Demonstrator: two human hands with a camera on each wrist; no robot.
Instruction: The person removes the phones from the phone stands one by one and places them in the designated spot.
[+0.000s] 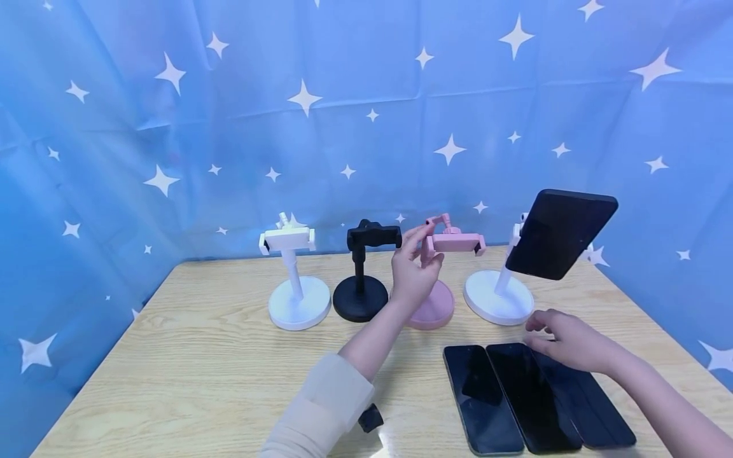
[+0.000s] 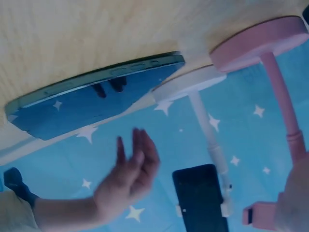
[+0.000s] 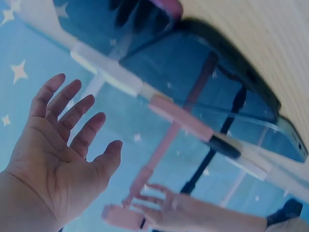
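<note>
The left end of the clamp point(image 1: 456, 243) on the pink stand point(image 1: 438, 310), just right of centre in the head view, is gripped between the thumb and fingers of the left hand point(image 1: 413, 267). Nothing is held by the right hand point(image 1: 572, 340); its fingers are left relaxed and slightly parted, and it is poised over the upper end of the right phone point(image 1: 595, 407), in the lower right of the head view. No contact between that hand and the phone can be made out. The two hands are kept well apart.

The left phone point(image 1: 483, 402), the middle phone point(image 1: 532, 397) and the right phone are laid flat and side by side on the table point(image 1: 189, 356), their long axes slanted from upper left to lower right. The bar of the clamp, by contrast, is set across the frame, almost level, so the two directions are crossed. The phones are reached more nearly by the right hand; from the left hand they are found below and to the right. From the right hand, the pink stand is placed toward the upper left, with the left phone lying closest to it of the three.

To the right of the pink stand, a tilted mounted phone point(image 1: 561, 234) is borne by the right white stand point(image 1: 497, 300). To its left, the black stand point(image 1: 361, 300) and the left white stand point(image 1: 299, 305) are lined up, each with nothing clamped.
</note>
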